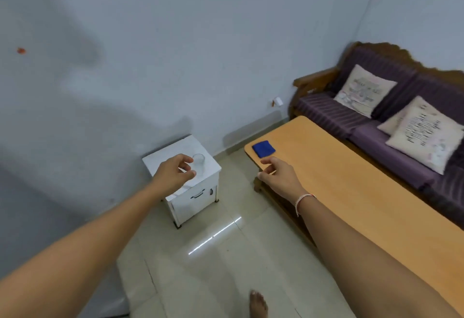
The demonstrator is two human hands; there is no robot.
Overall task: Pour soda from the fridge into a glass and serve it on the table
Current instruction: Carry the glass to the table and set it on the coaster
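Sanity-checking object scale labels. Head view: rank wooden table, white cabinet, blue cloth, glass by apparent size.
1. wooden table, by far the largest.
2. white cabinet.
3. blue cloth and glass: both small and look about alike; the left hand partly covers the glass, so no ranking between them.

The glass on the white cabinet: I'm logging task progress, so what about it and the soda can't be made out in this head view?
- Glass: clear and small in the head view; whether it holds anything is unreadable.
- Left hand overlaps the glass's near side, so contact cannot be judged.
- Fridge and soda: neither can be identified in the frame.
- Cushion print: blurred.
- White cabinet contents: behind its closed front.
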